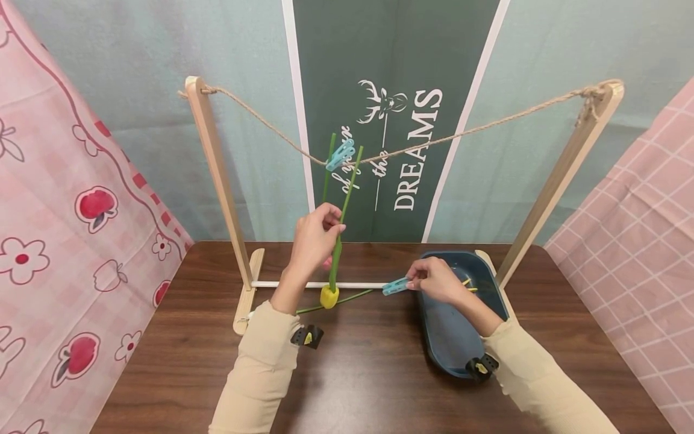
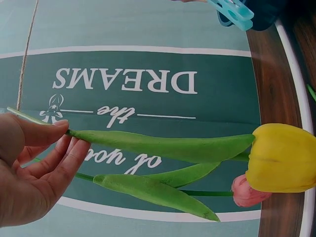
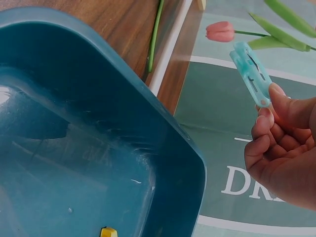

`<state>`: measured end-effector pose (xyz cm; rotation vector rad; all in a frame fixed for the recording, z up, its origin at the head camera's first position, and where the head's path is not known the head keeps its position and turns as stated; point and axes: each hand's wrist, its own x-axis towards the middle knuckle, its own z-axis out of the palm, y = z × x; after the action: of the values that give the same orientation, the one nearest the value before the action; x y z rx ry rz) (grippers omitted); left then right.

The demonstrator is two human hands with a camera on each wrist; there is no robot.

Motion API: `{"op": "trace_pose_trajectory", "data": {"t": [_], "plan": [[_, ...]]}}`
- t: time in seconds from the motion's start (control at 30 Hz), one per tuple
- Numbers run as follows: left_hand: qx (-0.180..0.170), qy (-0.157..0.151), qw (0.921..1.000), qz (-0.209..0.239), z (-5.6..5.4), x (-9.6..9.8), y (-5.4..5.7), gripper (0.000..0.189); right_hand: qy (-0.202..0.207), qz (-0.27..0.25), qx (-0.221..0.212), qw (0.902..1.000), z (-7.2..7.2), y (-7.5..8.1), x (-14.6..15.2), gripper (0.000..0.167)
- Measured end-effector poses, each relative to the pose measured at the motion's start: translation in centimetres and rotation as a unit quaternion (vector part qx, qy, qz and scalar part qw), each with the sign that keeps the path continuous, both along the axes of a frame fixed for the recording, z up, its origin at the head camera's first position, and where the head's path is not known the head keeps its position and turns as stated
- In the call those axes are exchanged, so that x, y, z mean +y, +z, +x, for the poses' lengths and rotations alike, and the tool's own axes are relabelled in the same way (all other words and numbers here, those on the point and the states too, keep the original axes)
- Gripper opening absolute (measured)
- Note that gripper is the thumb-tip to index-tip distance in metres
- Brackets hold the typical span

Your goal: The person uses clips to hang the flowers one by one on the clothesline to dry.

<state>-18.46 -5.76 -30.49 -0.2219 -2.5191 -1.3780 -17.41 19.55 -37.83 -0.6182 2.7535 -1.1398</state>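
Observation:
My left hand (image 1: pixel 316 240) pinches the green stem of a yellow tulip (image 1: pixel 329 296), which hangs with its bloom downward. Behind it, a pink tulip (image 2: pixel 246 191) also points bloom down, its stem rising to a light blue clothespin (image 1: pixel 340 155) clipped on the sagging rope (image 1: pixel 268 128). The top of the yellow tulip's stem overlaps the rope just right of that clip. Between thumb and fingers, my right hand (image 1: pixel 435 279) holds another light blue clothespin (image 3: pixel 252 74) by one end, near the basin's far left corner.
A blue basin (image 1: pixel 452 352) stands on the right of the brown table (image 1: pixel 358 374), with small yellow pieces (image 1: pixel 470 288) inside. Wooden posts (image 1: pixel 215 163) hold the rope at both ends. A white rod (image 1: pixel 303 284) joins their feet, and a green stem (image 1: pixel 355 296) lies close by.

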Motion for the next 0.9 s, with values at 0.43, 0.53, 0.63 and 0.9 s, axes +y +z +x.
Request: {"op": "trace_pose_trajectory", "data": {"t": [0.43,0.53,0.63,0.9], "plan": [[0.007,0.0,1.0,0.001,-0.4,0.2,0.2,0.012,-0.001,0.005,0.0,1.0,0.0,0.1,-0.1,0.006],[0.004,0.001,1.0,0.001,-0.5,0.3,0.3,0.012,-0.003,0.007,-0.001,1.0,0.0,0.1,-0.1,0.006],[0.003,0.002,1.0,0.0,-0.6,0.3,0.3,0.012,-0.006,0.01,0.002,0.9999,-0.1,0.2,-0.1,0.007],[0.01,0.0,0.9999,0.003,-0.8,0.3,0.3,0.014,-0.004,0.017,0.012,0.9998,-0.3,1.1,-0.1,0.006]]}}
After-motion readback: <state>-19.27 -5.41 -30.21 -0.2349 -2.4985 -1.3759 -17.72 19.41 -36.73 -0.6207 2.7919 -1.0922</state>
